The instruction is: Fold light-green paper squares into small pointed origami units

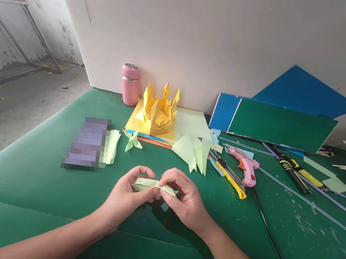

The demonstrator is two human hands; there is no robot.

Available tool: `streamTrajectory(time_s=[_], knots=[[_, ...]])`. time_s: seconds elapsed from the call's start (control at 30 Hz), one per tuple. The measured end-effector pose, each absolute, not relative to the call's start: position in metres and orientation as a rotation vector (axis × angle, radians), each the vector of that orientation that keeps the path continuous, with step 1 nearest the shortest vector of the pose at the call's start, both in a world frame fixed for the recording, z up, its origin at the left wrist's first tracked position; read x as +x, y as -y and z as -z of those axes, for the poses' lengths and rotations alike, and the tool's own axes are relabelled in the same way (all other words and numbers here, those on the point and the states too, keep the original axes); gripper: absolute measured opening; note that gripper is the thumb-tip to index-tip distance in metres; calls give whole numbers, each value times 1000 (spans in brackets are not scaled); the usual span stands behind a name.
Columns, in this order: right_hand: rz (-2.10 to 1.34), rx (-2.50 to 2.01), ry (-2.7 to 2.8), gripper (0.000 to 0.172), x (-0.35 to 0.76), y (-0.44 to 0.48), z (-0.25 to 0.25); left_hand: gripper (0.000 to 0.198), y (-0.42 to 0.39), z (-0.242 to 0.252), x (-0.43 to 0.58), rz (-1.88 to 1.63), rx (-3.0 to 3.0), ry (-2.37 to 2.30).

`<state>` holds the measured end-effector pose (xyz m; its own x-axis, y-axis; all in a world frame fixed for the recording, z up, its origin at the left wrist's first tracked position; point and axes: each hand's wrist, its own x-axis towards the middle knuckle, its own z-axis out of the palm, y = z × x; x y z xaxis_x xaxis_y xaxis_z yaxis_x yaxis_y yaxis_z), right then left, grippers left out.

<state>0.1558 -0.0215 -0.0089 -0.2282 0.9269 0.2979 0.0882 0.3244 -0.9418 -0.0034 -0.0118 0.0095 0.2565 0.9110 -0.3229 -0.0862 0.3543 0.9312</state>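
Between my two hands, above the green tabletop, is a folded strip of pale green paper (pixel 146 182). My left hand (pixel 134 190) grips its left part, thumb on the near side and index finger curled above. My right hand (pixel 181 191) pinches the pointed right end between thumb and fingers. The fingertips behind the paper are partly hidden. Beyond my hands lies a small folded green paper flower (pixel 133 141). To its right are several folded pale green paper pieces (pixel 193 151). A yellow folded-paper crown shape (pixel 159 113) stands farther back.
A pink thermos (pixel 130 85) stands by the wall. On the right lie a yellow utility knife (pixel 231 178), a pink glue gun (pixel 246 165) with a black cord, and pliers-like tools (pixel 295 174). Blue and green boards (pixel 282 124) lean behind. A blurred-out object (pixel 87 144) lies left, beside paper sheets (pixel 112 147).
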Motion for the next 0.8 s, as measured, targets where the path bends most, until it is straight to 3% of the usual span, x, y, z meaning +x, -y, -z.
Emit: streamTrajectory(time_s=[0.13, 0.4, 0.53, 0.8], knots=[[-1212, -920, 1503, 1, 158, 22, 9, 46, 10, -5, -4, -883, 893, -1039], [-1386, -912, 1344, 40, 161, 17, 10, 49, 9, -4, -1, -955, 903, -1023], [-1408, -1055, 1232, 32, 158, 14, 10, 45, 8, -3, -1, -971, 986, -1058], [-1603, -1049, 1126, 36, 154, 14, 10, 39, 8, 1, 0, -1008, 1084, -1068]])
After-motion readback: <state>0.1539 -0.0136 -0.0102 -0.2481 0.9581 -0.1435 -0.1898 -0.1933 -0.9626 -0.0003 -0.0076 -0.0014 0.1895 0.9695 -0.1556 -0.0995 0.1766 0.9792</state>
